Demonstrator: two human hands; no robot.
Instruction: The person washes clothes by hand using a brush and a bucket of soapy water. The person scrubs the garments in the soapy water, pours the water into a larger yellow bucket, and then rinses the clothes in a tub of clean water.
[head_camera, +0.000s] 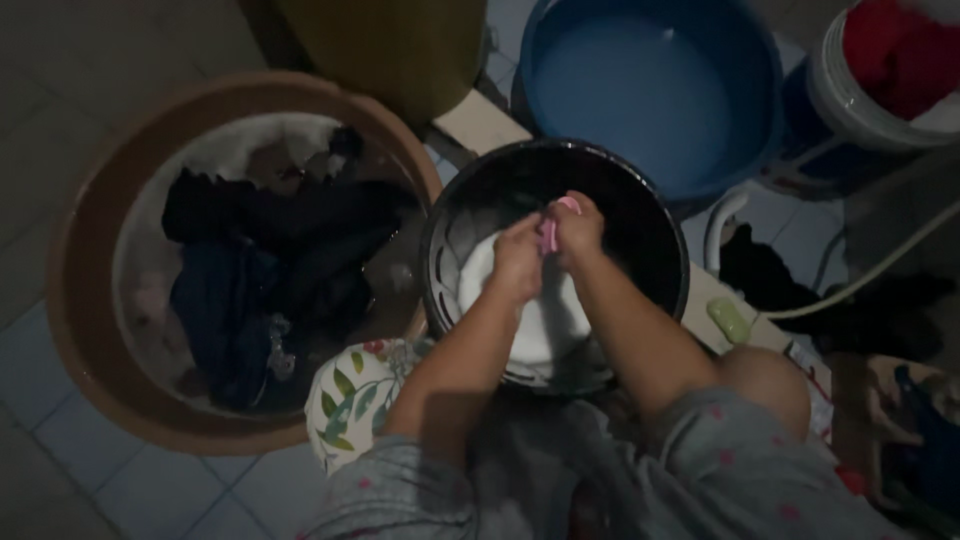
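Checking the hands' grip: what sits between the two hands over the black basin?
In the head view, a small pink cloth is pinched between the left hand and right hand, above white fabric in the black basin.

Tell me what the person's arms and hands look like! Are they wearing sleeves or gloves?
No gloves: the left hand and right hand are bare, with no rings or watch that I can make out. Both forearms are bare too. The grey garment with small pink dots shows at the bottom of the view.

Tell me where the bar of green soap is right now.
In the head view, the green soap lies on a pale ledge at right, just outside the black basin and beside the person's right forearm, near the white hose.
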